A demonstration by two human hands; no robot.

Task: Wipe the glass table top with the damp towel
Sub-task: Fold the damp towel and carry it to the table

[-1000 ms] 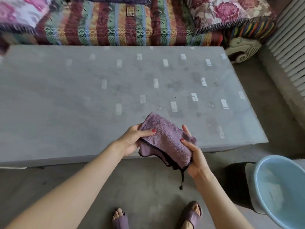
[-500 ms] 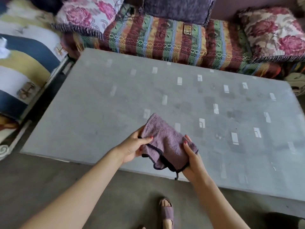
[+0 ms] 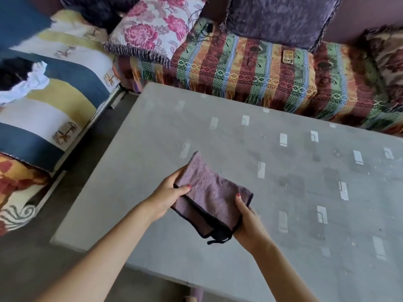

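Note:
A folded purple towel (image 3: 209, 192) with a dark edge trim is held above the near left part of the grey glass table top (image 3: 283, 214). My left hand (image 3: 169, 195) grips its left side, thumb on top. My right hand (image 3: 244, 221) grips its right lower corner, where a dark loop hangs down. The towel looks lifted off the glass, not pressed on it. The table top is dusty, with pale rectangular marks and darker smudges across its middle and right.
A striped woven sofa cover (image 3: 250, 68) with floral cushions (image 3: 157, 29) runs along the far edge of the table. A blue, white and yellow blanket (image 3: 54, 94) lies on a seat to the left. A phone-like object (image 3: 288, 56) rests on the sofa. Grey floor (image 3: 32, 269) lies at near left.
The view has swung left and moved closer to the table; the blue basin at right has left the frame. Both hands still hold the towel, now over the table's left part.

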